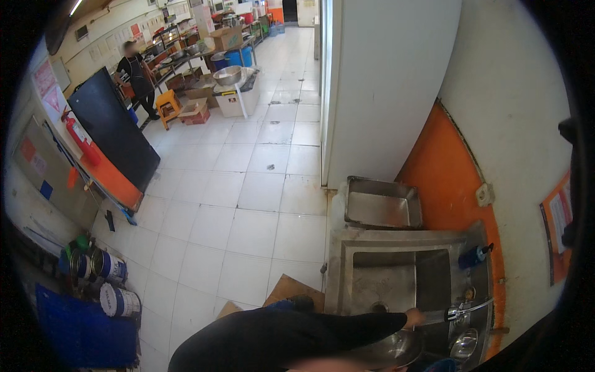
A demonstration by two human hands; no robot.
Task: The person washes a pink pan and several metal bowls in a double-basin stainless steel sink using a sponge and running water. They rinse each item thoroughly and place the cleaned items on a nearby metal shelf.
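Observation:
At the lower right, a black-sleeved arm reaches over the stainless steel sink. My left hand is at its end, near the faucet and just above the rim of a metal bowl. A pale streak, perhaps running water, lies between the faucet and the hand. The fingers are small and blurred, so their grip cannot be told. The bowl is partly cut off by the sleeve and the bottom edge. My right hand is not visible. A round shiny metal object sits on the sink's ledge.
A blue pump bottle stands behind the basin. Beyond the sink is a rectangular metal pan. Cardboard lies on the tiled floor. Paint cans stand at left. A co-worker stands far off by tables, near an orange stool.

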